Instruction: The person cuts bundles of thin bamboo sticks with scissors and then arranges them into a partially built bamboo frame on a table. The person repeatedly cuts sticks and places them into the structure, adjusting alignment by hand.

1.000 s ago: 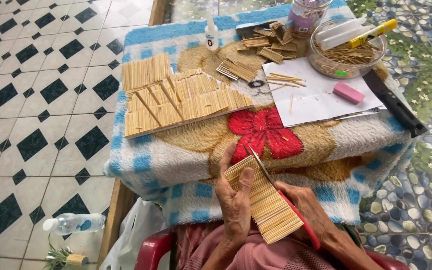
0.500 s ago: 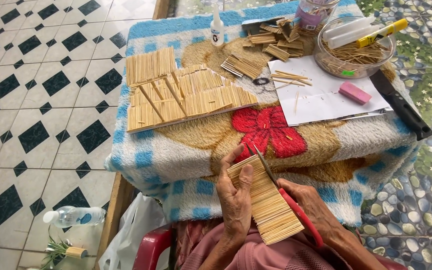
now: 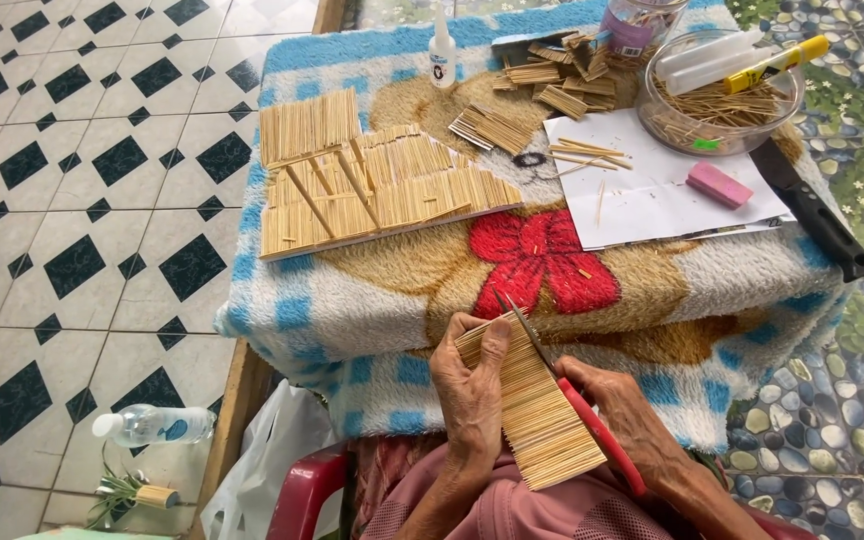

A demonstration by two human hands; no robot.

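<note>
At the lower middle of the frame, the left hand clasped a flat panel of thin wooden sticks, thumb pressed on its face. The right hand gripped red-handled scissors, blades lying along the panel's right edge. Higher up, the blanket-covered table carried a larger stick panel, a pink eraser and a glass bowl.

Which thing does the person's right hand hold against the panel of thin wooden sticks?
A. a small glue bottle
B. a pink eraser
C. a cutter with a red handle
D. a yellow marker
C: the right hand grips a cutter with a red handle, its blade laid along the edge of the stick panel that the left hand steadies.
</note>
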